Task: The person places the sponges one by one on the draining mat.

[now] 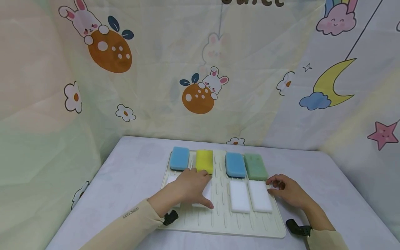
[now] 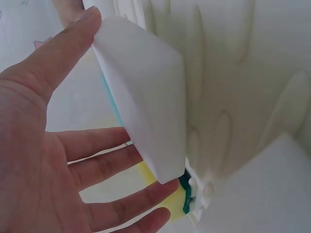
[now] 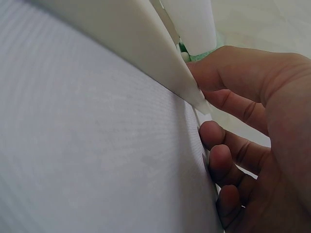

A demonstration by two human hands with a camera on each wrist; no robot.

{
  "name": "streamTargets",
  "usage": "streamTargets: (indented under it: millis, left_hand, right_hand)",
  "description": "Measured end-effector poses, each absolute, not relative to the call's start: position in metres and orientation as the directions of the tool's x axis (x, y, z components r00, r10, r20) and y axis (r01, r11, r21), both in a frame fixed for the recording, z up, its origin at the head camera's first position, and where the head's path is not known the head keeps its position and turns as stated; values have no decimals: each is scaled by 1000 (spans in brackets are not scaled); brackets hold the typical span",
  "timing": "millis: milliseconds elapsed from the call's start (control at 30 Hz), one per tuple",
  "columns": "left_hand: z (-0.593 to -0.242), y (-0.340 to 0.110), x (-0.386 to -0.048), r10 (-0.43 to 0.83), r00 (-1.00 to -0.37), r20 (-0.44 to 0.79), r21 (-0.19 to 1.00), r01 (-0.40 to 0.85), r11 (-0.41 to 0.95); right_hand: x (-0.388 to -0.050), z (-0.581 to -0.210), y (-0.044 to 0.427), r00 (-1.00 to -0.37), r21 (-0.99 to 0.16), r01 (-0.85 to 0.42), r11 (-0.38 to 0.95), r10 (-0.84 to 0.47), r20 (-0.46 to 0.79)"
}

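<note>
In the head view, my left hand [image 1: 190,187] reaches over a white sponge [image 1: 207,194] on a cream ridged drying mat [image 1: 223,222]. The left wrist view shows that white sponge [image 2: 146,92] held by its ends, thumb at one end and fingertips at the other. At the mat's right side rests my right hand [image 1: 289,191], its fingers loosely bent and holding nothing. Seen from the right wrist, its thumb and forefinger touch the mat's edge [image 3: 146,48]. Close to it lies a white sponge [image 1: 260,196], with another white sponge [image 1: 239,197] beside it.
Along the mat's far side are a blue sponge [image 1: 179,158], a yellow sponge [image 1: 204,161], a second blue sponge [image 1: 235,165] and a green sponge [image 1: 256,166]. One more white sponge [image 1: 171,179] is partly behind my left arm. A white cloth covers the table [image 1: 118,180]; a printed curtain [image 1: 156,86] hangs behind.
</note>
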State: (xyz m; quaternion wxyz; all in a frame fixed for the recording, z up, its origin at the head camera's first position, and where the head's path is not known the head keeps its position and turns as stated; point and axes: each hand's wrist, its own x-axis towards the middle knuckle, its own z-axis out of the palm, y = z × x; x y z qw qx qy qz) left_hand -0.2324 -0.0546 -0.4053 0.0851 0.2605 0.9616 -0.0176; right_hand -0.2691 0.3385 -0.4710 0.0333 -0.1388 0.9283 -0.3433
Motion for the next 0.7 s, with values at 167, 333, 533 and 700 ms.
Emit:
streamTargets:
  millis: [167, 333, 533, 700]
  left_hand:
    - [-410, -53, -234, 503, -848, -164, 4, 510, 860]
    - [-413, -51, -234, 506, -849, -155, -13, 513, 858]
    - [-414, -48, -231, 503, -852, -144, -39, 512, 858]
    - [-412, -44, -229, 488, -860, -148, -65, 501, 863]
  right_hand:
    - [-269, -471, 339, -957, -646, -244, 723, -287, 41]
    - [-268, -470, 339, -957, -649, -243, 721, -287, 40]
    - [-268, -470, 338, -961, -648, -224, 728, -277, 21]
    - [-267, -469, 337, -963, -652, -214, 728, -270, 15]
